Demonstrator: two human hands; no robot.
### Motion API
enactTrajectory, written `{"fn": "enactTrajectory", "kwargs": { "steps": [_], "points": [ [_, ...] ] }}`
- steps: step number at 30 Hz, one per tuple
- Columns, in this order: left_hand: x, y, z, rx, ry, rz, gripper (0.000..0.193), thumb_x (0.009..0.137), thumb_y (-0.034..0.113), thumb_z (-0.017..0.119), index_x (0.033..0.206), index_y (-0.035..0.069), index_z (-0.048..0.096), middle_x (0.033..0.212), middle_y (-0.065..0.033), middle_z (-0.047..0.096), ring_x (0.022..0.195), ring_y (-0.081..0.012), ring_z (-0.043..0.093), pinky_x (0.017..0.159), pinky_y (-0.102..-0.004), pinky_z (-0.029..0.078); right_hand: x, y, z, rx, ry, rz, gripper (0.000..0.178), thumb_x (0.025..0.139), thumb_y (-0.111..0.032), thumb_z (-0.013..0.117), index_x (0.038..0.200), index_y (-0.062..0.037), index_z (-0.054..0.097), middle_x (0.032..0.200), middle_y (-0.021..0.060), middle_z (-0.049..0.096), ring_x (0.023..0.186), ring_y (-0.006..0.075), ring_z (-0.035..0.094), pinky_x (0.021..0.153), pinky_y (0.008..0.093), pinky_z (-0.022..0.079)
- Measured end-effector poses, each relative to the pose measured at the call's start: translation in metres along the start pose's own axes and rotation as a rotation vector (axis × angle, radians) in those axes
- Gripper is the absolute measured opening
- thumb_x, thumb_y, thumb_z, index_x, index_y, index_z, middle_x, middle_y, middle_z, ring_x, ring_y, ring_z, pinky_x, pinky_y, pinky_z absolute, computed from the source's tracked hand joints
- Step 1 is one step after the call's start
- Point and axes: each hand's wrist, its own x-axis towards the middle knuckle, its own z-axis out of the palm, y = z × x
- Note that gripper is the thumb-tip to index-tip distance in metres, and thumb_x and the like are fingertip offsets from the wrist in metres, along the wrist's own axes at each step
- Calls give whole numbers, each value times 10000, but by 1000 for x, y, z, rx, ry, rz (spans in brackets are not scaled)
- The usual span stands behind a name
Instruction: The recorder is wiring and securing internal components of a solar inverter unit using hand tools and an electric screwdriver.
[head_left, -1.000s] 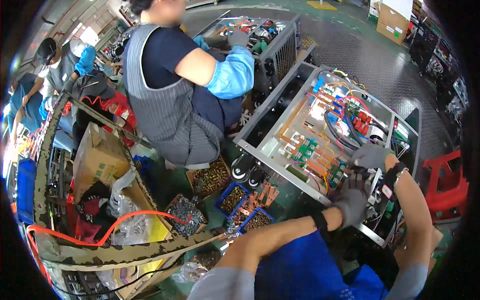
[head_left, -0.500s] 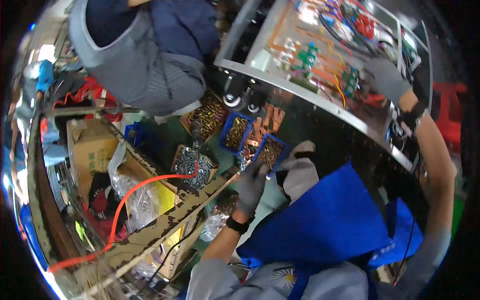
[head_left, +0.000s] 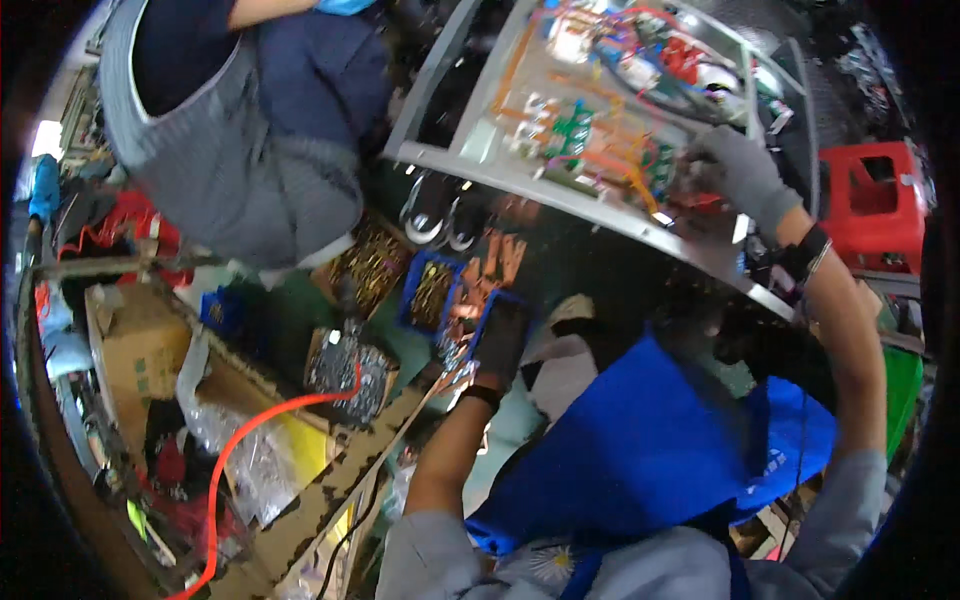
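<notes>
Open wired chassis [head_left: 520,181] is sitting upper right | gloved right hand [head_left: 742,175] is lying over its inner parts, grip (motion-blurred) impossible to tell | gloved left hand [head_left: 501,342] is covering a blue bin [head_left: 484,322] near centre, grip hidden, cannot tell | person [head_left: 235,185] is crouching upper left

Lower right of the cardboard box [head_left: 145,350] lie a plastic bag [head_left: 255,465] and an orange hose [head_left: 298,403]; upper right, a co-worker [head_left: 250,180]; far right, a red stool [head_left: 868,243].
</notes>
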Motion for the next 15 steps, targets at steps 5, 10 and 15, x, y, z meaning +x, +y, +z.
{"fn": "enactTrajectory", "kwargs": {
  "steps": [5, 10, 15],
  "points": [
    [15, -28, 33, 210, -268, 90, 578, 849, 344, 505, 1345, 91, 350, 1332, -220, 389, 1048, -336, 546, 864, -401, 457, -53, -29, -57, 98, 359, -31, 275, 775, -141, 613, 1038, -65, 587, 1017, 154, 571, 890, 352, 574, 744, 411, 481],
    [28, 5, 7, -27, 63, 332, 433, 838, 181, 446, 1264, 109, 430, 1216, -221, 481, 906, -446, 563, 835, -474, 452, -115, -35, -79, 250, 376, 31, 287, 749, -137, 629, 1023, -65, 580, 994, 127, 577, 895, 334, 567, 731, 407, 474],
    [20, -32, 23, 54, -545, -36, 355, 860, 249, 427, 1152, 79, 535, 1076, -265, 566, 967, -372, 573, 814, -459, 457, -143, -43, -91, 325, 389, 42, 276, 742, -122, 621, 1010, -74, 582, 1016, 147, 568, 926, 352, 553, 776, 414, 463]
  ]
}}
